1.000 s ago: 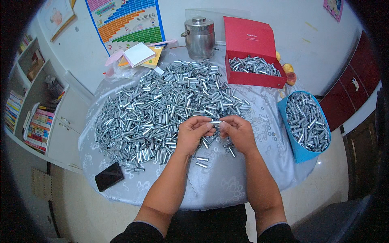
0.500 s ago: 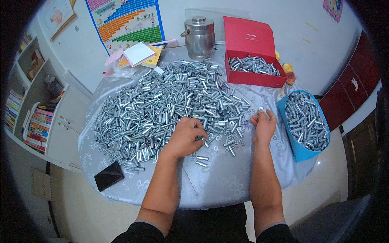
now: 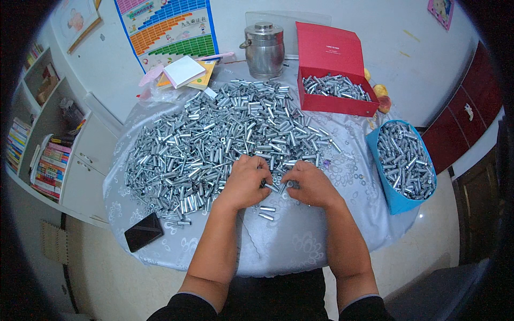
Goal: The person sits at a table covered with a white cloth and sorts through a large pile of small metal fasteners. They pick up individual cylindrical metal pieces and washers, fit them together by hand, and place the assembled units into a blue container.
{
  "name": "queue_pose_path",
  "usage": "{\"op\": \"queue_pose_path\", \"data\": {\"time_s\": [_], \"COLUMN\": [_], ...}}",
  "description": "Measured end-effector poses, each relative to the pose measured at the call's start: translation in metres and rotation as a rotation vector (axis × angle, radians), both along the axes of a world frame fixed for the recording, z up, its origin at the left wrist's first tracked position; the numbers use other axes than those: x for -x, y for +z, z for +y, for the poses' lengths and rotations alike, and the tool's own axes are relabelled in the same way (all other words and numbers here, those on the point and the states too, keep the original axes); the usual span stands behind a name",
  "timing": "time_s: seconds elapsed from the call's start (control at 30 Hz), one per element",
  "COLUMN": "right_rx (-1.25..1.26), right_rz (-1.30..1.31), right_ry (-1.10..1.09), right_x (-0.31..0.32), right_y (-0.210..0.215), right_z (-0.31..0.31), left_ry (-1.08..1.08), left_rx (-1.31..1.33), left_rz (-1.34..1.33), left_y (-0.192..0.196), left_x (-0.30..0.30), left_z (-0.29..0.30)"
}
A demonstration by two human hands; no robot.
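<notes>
A broad heap of silver metal sleeves, bolts and washers [image 3: 214,134] covers much of the table. At its near edge my left hand [image 3: 247,181] is closed in a pinch on a small metal sleeve [image 3: 272,187], which points toward the other hand. Just to the right, my right hand [image 3: 309,184] has its fingers curled close to that sleeve's end. Whatever those right fingertips pinch is too small and covered to make out. Two loose sleeves [image 3: 266,216] lie on the cloth below the left hand.
A blue bin [image 3: 393,199] full of assembled bolts stands at the right edge. Behind it, an open red box [image 3: 337,107] holds more. A steel canister [image 3: 265,51] and notebooks [image 3: 183,71] stand at the back; a black phone [image 3: 144,232] lies near left.
My right hand has come left and nearer, from the heap's right edge to beside my left hand. A metal piece now lies where its fingers were. My left hand stays nearly still.
</notes>
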State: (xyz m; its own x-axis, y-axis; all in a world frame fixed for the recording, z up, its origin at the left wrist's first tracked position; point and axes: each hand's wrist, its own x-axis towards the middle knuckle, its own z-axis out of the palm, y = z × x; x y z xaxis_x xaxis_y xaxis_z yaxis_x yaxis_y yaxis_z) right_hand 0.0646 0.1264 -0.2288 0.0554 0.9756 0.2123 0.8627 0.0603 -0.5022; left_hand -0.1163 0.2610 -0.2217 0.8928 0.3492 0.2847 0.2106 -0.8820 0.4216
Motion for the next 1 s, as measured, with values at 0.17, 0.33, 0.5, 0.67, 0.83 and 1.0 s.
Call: {"op": "queue_pose_path", "data": {"time_s": [0.17,0.33,0.5,0.67,0.83,1.0], "right_rx": [0.089,0.048,0.05,0.022,-0.142,-0.156], "right_rz": [-0.024,0.08,0.443,0.707,1.051,1.127], "right_ry": [-0.055,-0.108,-0.269,-0.352,-0.261,-0.238], "right_x": [0.003,0.001,-0.008,-0.012,-0.016,-0.017], "right_y": [0.003,-0.002,-0.001,-0.005,-0.01,-0.013], "right_z": [-0.001,-0.001,-0.002,0.001,0.005,0.006], "left_ry": [0.009,-0.006,0.011,0.024,0.178,0.194], "left_rx": [0.029,0.029,0.011,0.12,0.823,1.19], "left_rz": [0.018,0.009,0.059,-0.099,-0.442,-0.598], "left_y": [-0.001,-0.002,0.007,-0.009,-0.016,-0.01], "left_x": [-0.001,0.001,0.0,-0.005,-0.011,-0.011], "left_z": [0.002,0.004,-0.002,0.011,0.008,0.011]}}
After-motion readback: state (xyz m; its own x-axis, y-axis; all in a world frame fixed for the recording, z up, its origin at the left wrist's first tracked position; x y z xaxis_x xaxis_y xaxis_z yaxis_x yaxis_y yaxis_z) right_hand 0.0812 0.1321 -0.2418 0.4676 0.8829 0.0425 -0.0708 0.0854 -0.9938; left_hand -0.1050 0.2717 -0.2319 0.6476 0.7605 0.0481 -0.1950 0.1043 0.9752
